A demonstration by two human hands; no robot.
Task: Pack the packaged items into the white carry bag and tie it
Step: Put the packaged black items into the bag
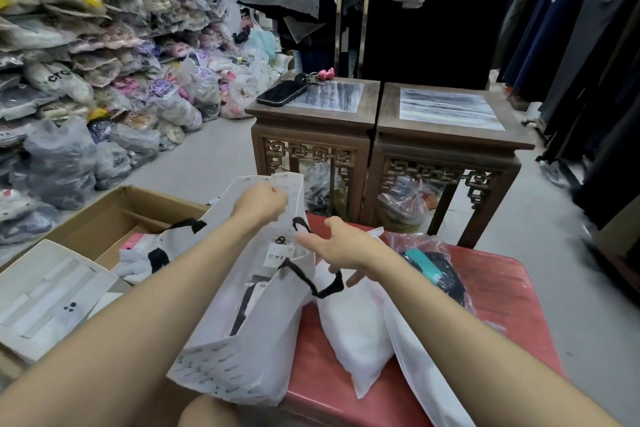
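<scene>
My left hand (260,202) is curled tight on the far top edge of the white carry bag (249,350) and holds it up. The bag stands open at the left edge of the red table (502,305), right in front of me. Inside it I see a packet with something black (250,302) in it.

My right hand (341,248) is just beside the bag's mouth. Its pointing finger and thumb are straight. Its lower fingers touch the black handle (311,282), but I cannot tell if they hold it.

A puffy white packet (353,333) lies on the red table, touching the bag. A clear packet (433,269) with dark stuff and a teal tag lies under my right arm.

An open cardboard box (114,215) sits to the left of the bag. A phone (282,93) lies on a wooden stand (311,135) farther away.
</scene>
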